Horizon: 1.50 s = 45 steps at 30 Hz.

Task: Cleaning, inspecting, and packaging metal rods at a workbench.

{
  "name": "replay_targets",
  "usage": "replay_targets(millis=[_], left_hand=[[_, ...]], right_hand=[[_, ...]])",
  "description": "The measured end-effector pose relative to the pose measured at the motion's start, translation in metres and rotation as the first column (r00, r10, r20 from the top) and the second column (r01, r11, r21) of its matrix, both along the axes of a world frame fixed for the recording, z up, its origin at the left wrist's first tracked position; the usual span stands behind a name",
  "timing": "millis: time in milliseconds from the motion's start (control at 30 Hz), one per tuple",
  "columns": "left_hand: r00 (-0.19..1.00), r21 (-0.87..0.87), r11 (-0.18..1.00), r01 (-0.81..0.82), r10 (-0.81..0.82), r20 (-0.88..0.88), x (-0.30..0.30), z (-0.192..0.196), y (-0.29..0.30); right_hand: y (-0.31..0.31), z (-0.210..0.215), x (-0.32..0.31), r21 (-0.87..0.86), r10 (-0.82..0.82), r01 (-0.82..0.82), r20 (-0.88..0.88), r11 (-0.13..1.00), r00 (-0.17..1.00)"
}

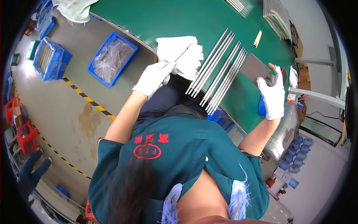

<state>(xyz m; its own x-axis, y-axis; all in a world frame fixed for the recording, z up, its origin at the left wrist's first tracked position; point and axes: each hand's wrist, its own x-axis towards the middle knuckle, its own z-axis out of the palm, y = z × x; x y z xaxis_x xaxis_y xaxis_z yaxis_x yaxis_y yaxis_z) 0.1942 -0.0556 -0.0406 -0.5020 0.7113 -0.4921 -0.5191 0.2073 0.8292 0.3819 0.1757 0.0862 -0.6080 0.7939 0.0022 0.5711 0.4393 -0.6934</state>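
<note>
Closest is a green shirt (181,147). Past it, the left hand (154,79) pinches a thin rod (183,52) over a white cloth (188,65) at the near edge of the surface (136,16). The right hand (273,93) has its fingers spread, near a flat brown plate (253,67). Best to hold the rod softly and keep its tip off the long rods (220,73). Their ends seem to poke past that edge; don't bump them. Green room lies beyond the cloth.
</note>
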Motion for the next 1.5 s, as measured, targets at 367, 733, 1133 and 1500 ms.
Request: replay_targets(millis=[367,733,1133,1500], left_hand=[[0.999,-0.023,1.0,0.018,-0.017,0.027,-0.001,0.0,0.0],[0.994,-0.008,0.998,0.065,-0.065,0.085,-0.006,-0.001,-0.004],[1.0,-0.013,1.0,0.001,0.0,0.023,0.0,0.004,0.0],[0.999,0.06,0.998,-0.036,0.033,0.042,0.002,-0.015,0.0]], right_hand=[[0.01,-0.066,0.037,0.297,-0.026,-0.017,0.14,0.955,0.99],[-0.02,-0.065,0.001,0.188,0.063,-0.022,-0.219,0.982,0.974],[-0.069,-0.06,-0.115,0.505,0.547,-0.493,0.049,0.708,0.835],[-0.062,-0.064,-0.112,0.55,0.544,-0.479,0.052,0.685,0.837]])
